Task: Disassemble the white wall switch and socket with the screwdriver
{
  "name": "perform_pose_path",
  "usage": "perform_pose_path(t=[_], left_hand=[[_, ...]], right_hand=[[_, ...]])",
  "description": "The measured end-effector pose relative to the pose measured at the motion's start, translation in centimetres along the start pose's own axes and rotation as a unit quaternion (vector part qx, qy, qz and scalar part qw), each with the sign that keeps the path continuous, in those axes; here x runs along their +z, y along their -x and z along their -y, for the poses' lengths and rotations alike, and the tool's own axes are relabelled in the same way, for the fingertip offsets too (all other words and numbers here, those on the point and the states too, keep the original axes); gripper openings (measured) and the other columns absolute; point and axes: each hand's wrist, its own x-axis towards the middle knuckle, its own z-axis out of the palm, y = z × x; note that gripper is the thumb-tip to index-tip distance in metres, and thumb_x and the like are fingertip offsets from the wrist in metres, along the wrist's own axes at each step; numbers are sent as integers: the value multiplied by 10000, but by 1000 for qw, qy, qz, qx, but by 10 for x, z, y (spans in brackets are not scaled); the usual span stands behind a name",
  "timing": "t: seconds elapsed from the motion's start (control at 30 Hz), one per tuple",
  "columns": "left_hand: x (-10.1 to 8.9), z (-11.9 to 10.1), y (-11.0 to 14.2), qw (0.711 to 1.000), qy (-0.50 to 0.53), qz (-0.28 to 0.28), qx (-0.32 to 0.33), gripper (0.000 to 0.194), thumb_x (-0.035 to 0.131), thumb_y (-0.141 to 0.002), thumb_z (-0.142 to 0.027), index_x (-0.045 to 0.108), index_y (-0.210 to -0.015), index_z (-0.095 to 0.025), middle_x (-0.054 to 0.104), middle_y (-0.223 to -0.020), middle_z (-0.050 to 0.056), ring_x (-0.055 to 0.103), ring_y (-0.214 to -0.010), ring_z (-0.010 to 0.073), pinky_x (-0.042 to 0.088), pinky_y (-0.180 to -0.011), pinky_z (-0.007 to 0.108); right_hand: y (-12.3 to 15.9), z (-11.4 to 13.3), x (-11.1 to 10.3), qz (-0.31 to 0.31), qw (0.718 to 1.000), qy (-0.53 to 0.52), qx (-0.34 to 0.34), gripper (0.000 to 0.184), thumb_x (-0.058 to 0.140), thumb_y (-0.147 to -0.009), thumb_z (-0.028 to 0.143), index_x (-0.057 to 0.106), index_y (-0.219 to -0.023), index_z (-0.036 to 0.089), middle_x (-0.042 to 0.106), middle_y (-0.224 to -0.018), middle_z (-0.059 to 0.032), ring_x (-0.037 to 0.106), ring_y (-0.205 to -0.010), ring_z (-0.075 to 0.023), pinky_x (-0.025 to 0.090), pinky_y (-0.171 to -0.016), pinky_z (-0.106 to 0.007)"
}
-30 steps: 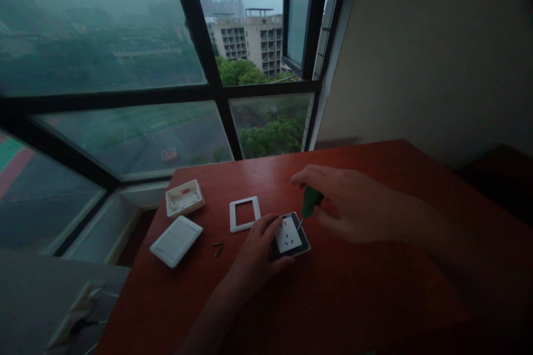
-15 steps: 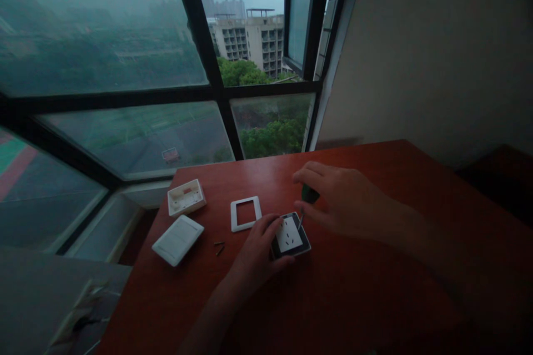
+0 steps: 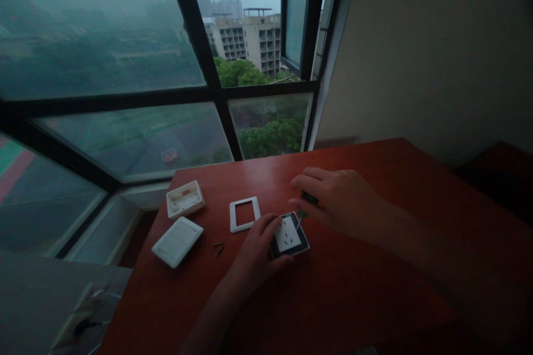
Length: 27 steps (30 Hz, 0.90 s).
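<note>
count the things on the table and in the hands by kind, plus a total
Open white box: 1
White panel: 1
White frame: 1
Screw-like pieces: 2
Socket: 1
Green-handled screwdriver: 1
Total: 7

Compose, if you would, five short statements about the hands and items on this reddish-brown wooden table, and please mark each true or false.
1. The right hand holds a green-handled metal screwdriver. True.
2. The left hand steadies a square white-and-black plastic socket. True.
3. The screwdriver's tip is at the socket's left edge. False: it is near the right edge, as pictured.
4. The small, thin metal pieces number six. False: two are visible.
5. The hollow white plastic frame sits inside the open white plastic box. False: it lies on the table, apart from the box.
</note>
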Motion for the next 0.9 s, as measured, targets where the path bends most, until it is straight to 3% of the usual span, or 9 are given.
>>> perform_pose_path(t=[0.07, 0.17, 0.3, 0.37, 0.47, 0.57, 0.73, 0.83, 0.9], left_hand=[[-1, 0, 0, 1000, 0, 4, -2, 798, 807, -691, -255, 402, -1378, -264, 404, -1421, 102, 430, -1286, 313, 401, -1064, 498], [-1, 1, 0, 1000, 1, 3, 0, 797, 805, -692, -266, 402, -1379, -255, 403, -1419, 109, 426, -1289, 316, 397, -1067, 498], [0, 1, -1, 1000, 4, 2, 0, 804, 811, -684, -247, 404, -1378, -256, 402, -1422, 104, 431, -1285, 311, 396, -1070, 490], [-1, 0, -1, 1000, 6, 1, 1, 794, 809, -686, -234, 409, -1371, -258, 408, -1417, 100, 430, -1288, 307, 396, -1071, 484], [-2, -2, -2, 1000, 10, 0, 2, 787, 811, -684, -227, 412, -1363, -260, 419, -1404, 101, 437, -1282, 305, 399, -1067, 485], [-2, -3, -2, 1000, 16, 3, 4, 784, 817, -682, -233, 416, -1356, -247, 420, -1400, 107, 447, -1272, 297, 405, -1065, 470], [-3, -2, -2, 1000, 16, 3, 1, 787, 813, -684, -229, 414, -1361, -258, 423, -1401, 103, 453, -1271, 302, 414, -1056, 479], [-3, -2, -2, 1000, 18, 3, -1, 783, 813, -680, -240, 421, -1358, -265, 428, -1399, 104, 455, -1270, 315, 418, -1046, 501], [-3, -2, -2, 1000, 19, 2, 0, 779, 810, -683, -247, 421, -1359, -261, 429, -1397, 108, 459, -1266, 316, 419, -1044, 503]], right_hand=[[0, 1, -1, 4, 1000, -20, -4, 173, 494, -890, 231, 588, -1032, 200, 646, -1001, -47, 600, -776, -177, 379, -620, -297], [1, 2, -6, 4, 999, -48, -17, 364, 553, -775, 137, 546, -1135, 191, 614, -1129, -71, 593, -910, -200, 400, -673, -295], [0, 0, -7, 10, 1000, -21, -12, 192, 529, -879, 285, 597, -1037, 199, 640, -1055, -71, 605, -858, -206, 382, -625, -296], [-1, -1, -3, 9, 1000, -9, -9, 214, 457, -939, 343, 616, -965, 201, 656, -975, -54, 607, -781, -187, 366, -602, -293], [-1, -1, -1, 0, 1000, -26, -17, 170, 484, -897, 232, 603, -1013, 195, 658, -990, -46, 611, -805, -184, 379, -633, -294], [-1, 1, -4, -9, 998, -54, -23, 359, 562, -788, 164, 550, -1147, 184, 637, -1112, -66, 605, -940, -212, 405, -688, -298], [-4, 1, -5, 12, 1000, -12, 8, 237, 500, -914, 326, 608, -1078, 193, 682, -985, -66, 629, -831, -214, 406, -639, -306], [-4, -1, -5, 12, 999, -40, 2, 257, 503, -886, 217, 596, -1123, 180, 673, -1057, -77, 630, -867, -208, 434, -700, -316], [-2, -2, -7, 17, 997, -70, -19, 391, 538, -793, 123, 560, -1180, 176, 638, -1138, -83, 617, -927, -209, 448, -742, -320]])
